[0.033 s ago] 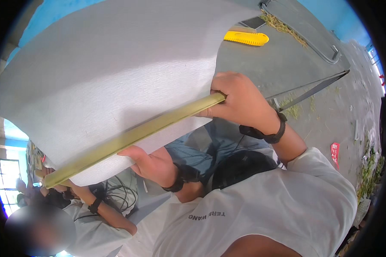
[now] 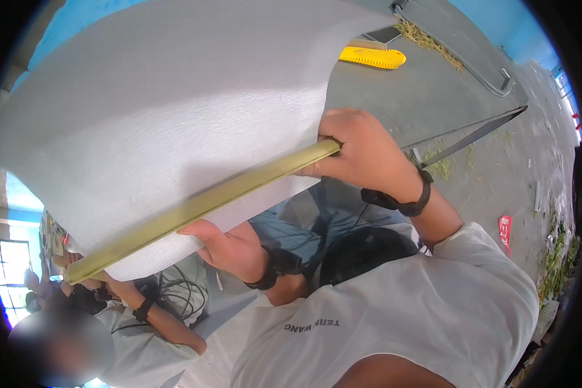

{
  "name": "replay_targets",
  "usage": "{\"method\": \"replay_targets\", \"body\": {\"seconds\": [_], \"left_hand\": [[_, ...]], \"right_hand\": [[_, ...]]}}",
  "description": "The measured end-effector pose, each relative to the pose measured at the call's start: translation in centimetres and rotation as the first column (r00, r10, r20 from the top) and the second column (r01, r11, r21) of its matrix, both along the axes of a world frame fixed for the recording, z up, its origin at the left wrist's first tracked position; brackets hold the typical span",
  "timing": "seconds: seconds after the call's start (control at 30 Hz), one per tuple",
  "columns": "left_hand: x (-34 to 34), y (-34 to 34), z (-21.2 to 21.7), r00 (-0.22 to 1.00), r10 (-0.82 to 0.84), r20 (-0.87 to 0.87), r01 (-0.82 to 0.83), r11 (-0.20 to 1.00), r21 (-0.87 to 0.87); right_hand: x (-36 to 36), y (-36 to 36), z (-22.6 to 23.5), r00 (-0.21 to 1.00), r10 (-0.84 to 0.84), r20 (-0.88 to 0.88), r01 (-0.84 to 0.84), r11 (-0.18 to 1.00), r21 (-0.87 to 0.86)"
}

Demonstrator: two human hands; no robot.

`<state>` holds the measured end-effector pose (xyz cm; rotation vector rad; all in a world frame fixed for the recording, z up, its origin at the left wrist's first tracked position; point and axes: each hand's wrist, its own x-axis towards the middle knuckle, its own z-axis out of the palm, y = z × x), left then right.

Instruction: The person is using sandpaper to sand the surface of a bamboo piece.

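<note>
A long yellow-green strip (image 2: 200,205), looking like split bamboo, lies slantwise over a large white sheet (image 2: 239,84) that may be paper or cloth. My right hand (image 2: 362,149) is closed round the strip's upper right end. Farther down, my left hand (image 2: 229,251) grips from beneath, its thumb on the sheet's near side with the tip at the strip's edge. The left fingers are hidden under the sheet. At the strip's lower left end is another person's hand (image 2: 96,279), partly hidden by it.
A yellow ridged tool (image 2: 372,57) lies on the grey floor beyond the sheet. To the right are a narrow black-framed tool (image 2: 475,137), a bent metal tube (image 2: 482,74) and a red tag (image 2: 504,234). Black cables (image 2: 184,291) gather by the other person (image 2: 149,343).
The sheet's far left edge has shifted slightly upward. Both my hands and the strip look unmoved.
</note>
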<state>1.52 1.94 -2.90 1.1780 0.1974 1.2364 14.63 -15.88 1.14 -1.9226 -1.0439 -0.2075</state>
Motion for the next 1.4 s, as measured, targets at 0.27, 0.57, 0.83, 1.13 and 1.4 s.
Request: {"method": "replay_targets", "body": {"seconds": [0.27, 0.57, 0.83, 1.13, 1.4], "left_hand": [[-1.7, 2.7, 2.0, 0.96, 0.024, 0.278, -0.018, 1.0, -0.025], [-0.4, -1.1, 0.4, 0.996, 0.077, 0.053, -0.082, 0.991, 0.105], [-1.4, 2.5, 2.4, 0.98, 0.172, 0.104, -0.163, 0.983, -0.085], [-0.6, 0.1, 0.1, 0.984, 0.137, -0.112, -0.14, 0.99, -0.018], [-2.2, 3.3, 1.1, 0.985, 0.172, 0.02, -0.173, 0.973, 0.15]], "right_hand": [[-0.3, -0.3, -0.1, 0.999, -0.012, -0.049, 0.006, 0.993, -0.116], [0.2, -0.4, -0.1, 1.0, 0.009, -0.015, -0.01, 0.997, -0.083], [-0.2, -0.2, 0.0, 0.999, 0.0, -0.034, -0.003, 0.995, -0.103], [0.0, -0.2, 0.2, 0.999, -0.014, -0.047, 0.011, 0.998, -0.069], [-0.2, -0.3, 0.0, 0.999, -0.016, -0.047, 0.01, 0.992, -0.122]]}}
